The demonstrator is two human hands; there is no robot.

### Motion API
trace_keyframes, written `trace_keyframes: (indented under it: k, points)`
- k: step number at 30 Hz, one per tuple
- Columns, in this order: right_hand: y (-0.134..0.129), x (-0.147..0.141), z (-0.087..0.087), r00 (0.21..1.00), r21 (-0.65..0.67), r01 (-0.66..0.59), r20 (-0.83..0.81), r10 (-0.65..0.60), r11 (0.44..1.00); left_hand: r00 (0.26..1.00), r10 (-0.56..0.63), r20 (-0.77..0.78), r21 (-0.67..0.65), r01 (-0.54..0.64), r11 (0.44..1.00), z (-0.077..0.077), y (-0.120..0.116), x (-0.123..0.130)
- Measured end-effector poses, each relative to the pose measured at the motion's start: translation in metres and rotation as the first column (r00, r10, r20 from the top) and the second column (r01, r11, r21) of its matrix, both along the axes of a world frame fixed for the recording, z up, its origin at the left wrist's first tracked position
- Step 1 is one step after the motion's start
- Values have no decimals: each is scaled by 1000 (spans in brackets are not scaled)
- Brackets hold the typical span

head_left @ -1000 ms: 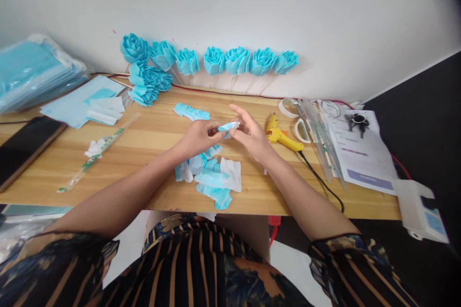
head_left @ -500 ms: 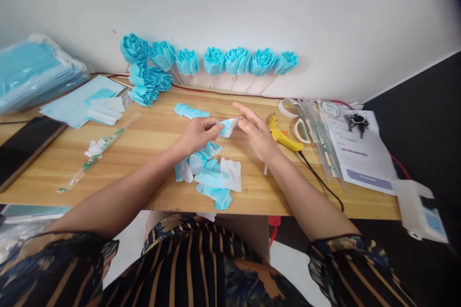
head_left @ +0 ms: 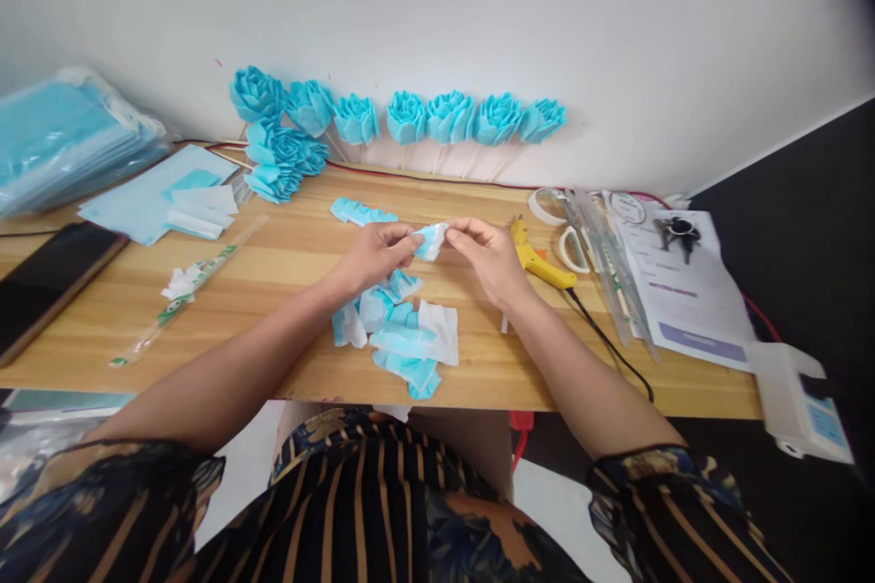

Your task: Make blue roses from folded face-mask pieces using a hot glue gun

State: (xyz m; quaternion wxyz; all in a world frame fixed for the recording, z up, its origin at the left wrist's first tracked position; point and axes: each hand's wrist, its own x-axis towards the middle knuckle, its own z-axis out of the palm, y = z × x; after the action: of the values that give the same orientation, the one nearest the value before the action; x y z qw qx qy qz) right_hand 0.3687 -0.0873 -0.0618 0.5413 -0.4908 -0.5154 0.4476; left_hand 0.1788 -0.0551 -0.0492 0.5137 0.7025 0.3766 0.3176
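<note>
Between my hands, above the middle of the wooden table, is a small blue and white piece of thin fabric (head_left: 431, 241). My left hand (head_left: 375, 257) pinches its left end between thumb and fingers. At its right edge, the thumb and forefinger of my right hand (head_left: 488, 260) are closed on the white border. Just below lies a loose pile of cut blue and white fabric pieces (head_left: 403, 332). A ruffled blue strip (head_left: 361, 210) rests beyond my left hand.
Blue fabric flowers (head_left: 451, 116) on sticks lean along the wall. A yellow glue gun (head_left: 540, 261), tape rolls (head_left: 572, 249), and paper with keys (head_left: 678, 235) lie at right. At left are a phone (head_left: 58, 278), blue sheets (head_left: 154, 191) and a plastic-wrapped stack (head_left: 65, 141).
My right hand's fingers have come together from a spread pose onto the right edge of the fabric piece. My left hand keeps its pinch in about the same place.
</note>
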Motion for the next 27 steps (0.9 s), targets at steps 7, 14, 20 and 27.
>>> trace_keyframes:
  k: [7, 14, 20, 27]
  points:
    - [-1, 0, 0, 999, 8, -11, 32, 11, 1000, 1000, -16, -3, -35, 16, 999, 0, 0, 0]
    - [0, 2, -4, 988, 100, -28, 151, 12, 995, 1000, -12, 16, -48, 13, 999, -7, 2, 0]
    - [-4, 1, 0, 923, 298, -41, 378, -78, 954, 1000, 5, 5, -100, -5, 995, -6, 2, -1]
    - [-4, 3, 1, 766, 583, -155, 581, -275, 798, 999, 16, 36, -131, -11, 991, -4, 2, -1]
